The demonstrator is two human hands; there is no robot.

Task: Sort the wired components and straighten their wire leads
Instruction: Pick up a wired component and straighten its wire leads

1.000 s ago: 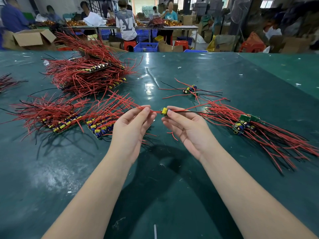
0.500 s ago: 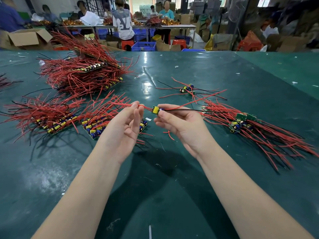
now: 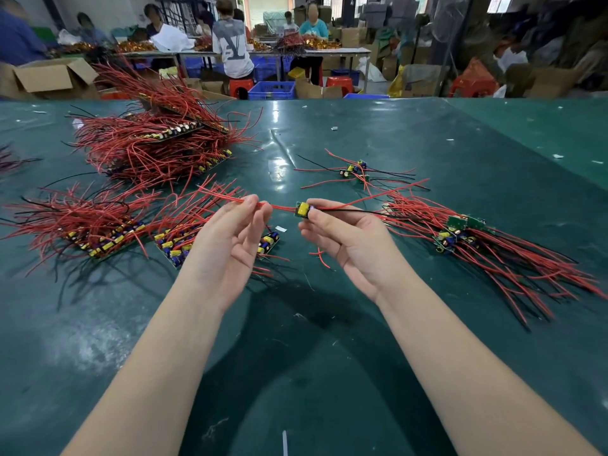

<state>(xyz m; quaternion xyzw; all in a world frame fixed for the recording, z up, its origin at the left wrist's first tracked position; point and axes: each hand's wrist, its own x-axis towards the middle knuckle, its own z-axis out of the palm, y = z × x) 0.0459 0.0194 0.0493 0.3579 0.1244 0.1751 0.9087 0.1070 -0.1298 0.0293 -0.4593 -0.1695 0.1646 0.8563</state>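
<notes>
My right hand (image 3: 342, 235) pinches a small yellow wired component (image 3: 302, 209) above the green table (image 3: 329, 373). My left hand (image 3: 230, 238) pinches its red lead (image 3: 279, 206) between thumb and fingertips, a short way left of the component. More red and black leads run off to the right from the component. Two rows of sorted components (image 3: 98, 238) (image 3: 174, 245) lie left of my hands. An unsorted bundle (image 3: 460, 235) with long red wires lies to the right.
A big heap of red-wired boards (image 3: 154, 139) sits at the back left. A few loose components (image 3: 353, 169) lie beyond my hands, and a loose red wire scrap (image 3: 320, 256) below my right hand. People work at tables beyond the far edge, among cardboard boxes (image 3: 49, 77).
My left hand has slid leftward along the red lead, away from the component, so a longer stretch of wire shows between the hands. The right hand kept its hold.
</notes>
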